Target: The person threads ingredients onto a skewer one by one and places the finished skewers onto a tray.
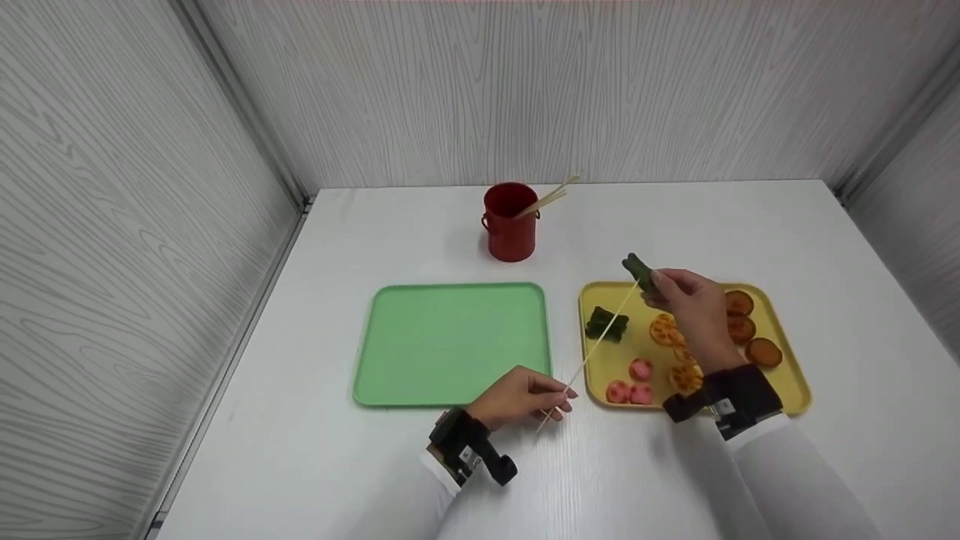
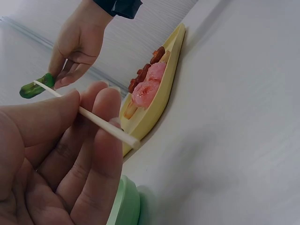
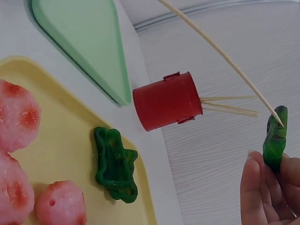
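My left hand [image 1: 521, 396] pinches a thin wooden skewer [image 1: 600, 337] near its lower end, between thumb and fingers. The skewer slants up to the right, and its pointed tip overlaps a green pepper piece [image 3: 275, 140] in the right wrist view. Thumb and fingertips of my right hand [image 1: 690, 311] grip that pepper piece at one end, above the yellow tray [image 1: 796, 390]. Another green pepper piece [image 3: 115, 164] lies on the tray's left part. Pink balls [image 1: 630, 391], orange slices with holes [image 1: 666, 330] and brown round slices [image 1: 763, 352] share the tray, partly hidden by my right hand.
A green tray [image 1: 454, 345] lies left of the yellow one on the white table [image 1: 300, 450]. Behind them stands a red bucket [image 1: 511, 232] with several skewers [image 1: 551, 199] leaning out to the right. Pale wood-grain walls [image 1: 570, 90] enclose the table at the back and sides.
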Action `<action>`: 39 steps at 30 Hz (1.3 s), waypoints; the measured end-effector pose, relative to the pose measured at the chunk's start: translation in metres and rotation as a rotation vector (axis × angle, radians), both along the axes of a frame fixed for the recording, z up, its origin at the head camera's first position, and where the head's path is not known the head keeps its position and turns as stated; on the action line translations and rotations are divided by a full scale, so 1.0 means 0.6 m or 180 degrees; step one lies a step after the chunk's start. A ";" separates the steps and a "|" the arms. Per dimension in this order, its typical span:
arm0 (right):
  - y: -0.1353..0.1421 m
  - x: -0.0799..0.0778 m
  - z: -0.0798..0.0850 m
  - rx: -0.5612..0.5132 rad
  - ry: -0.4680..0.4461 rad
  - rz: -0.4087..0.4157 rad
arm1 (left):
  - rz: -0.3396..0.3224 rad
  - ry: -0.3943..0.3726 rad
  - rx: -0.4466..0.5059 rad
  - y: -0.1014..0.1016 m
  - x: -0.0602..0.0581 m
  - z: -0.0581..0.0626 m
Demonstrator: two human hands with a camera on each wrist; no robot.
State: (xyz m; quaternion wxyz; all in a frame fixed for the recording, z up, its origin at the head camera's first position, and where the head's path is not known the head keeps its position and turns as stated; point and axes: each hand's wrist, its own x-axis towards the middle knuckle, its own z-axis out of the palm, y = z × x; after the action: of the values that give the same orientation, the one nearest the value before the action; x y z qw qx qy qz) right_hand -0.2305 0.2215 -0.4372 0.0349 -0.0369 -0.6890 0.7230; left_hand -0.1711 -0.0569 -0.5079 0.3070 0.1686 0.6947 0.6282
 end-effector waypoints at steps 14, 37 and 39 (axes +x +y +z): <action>0.004 -0.006 -0.018 0.0258 -0.0031 -0.0065 | 0.0016 -0.0002 -0.0002 0.001 0.001 -0.003; -0.005 0.004 -0.024 0.0912 0.0479 -0.0167 | 0.0067 -0.0066 -0.0017 0.001 -0.001 -0.005; -0.006 0.004 -0.026 0.0915 0.0553 -0.0157 | 0.0073 -0.0076 -0.0012 0.001 -0.002 -0.005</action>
State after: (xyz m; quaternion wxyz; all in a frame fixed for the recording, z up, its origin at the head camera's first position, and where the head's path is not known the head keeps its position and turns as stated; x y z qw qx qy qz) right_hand -0.2281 0.2178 -0.4529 0.1169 0.0142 -0.7786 0.6163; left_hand -0.1720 -0.0563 -0.5111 0.3083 0.1525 0.6941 0.6324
